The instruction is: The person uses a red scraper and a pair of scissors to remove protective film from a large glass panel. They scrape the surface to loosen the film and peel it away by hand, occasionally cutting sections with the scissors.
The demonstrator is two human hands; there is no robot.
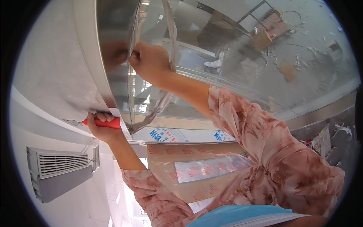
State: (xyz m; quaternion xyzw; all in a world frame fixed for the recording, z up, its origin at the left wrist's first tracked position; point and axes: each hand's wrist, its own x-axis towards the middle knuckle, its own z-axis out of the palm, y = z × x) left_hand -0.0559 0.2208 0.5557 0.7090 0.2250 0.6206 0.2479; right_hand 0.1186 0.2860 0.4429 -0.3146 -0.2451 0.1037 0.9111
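My left hand (100, 124) is closed around a red plastic object (107, 123) with a narrow tip, beside the end of a pale metal frame (109, 98); what kind of object it is, I cannot tell. My right hand (150, 62) is a fist with thumb and forefinger pinched at the upright edge of a glass pane (131, 93). A dark glossy panel (114, 25) beside it mirrors this hand. A loose greyish strip (163, 103), like film or tape, passes behind my right wrist and runs down to the corner of the frame. Whether my fingers hold part of it is hidden.
A metal rail with printed protective film (170, 134) crosses below the glass. Under it stands a film-wrapped brown panel (158, 161). Through the glass, cardboard (287, 71), scraps and a person's shoe (214, 63) show on the floor. An air-conditioner unit (63, 170) is at the left.
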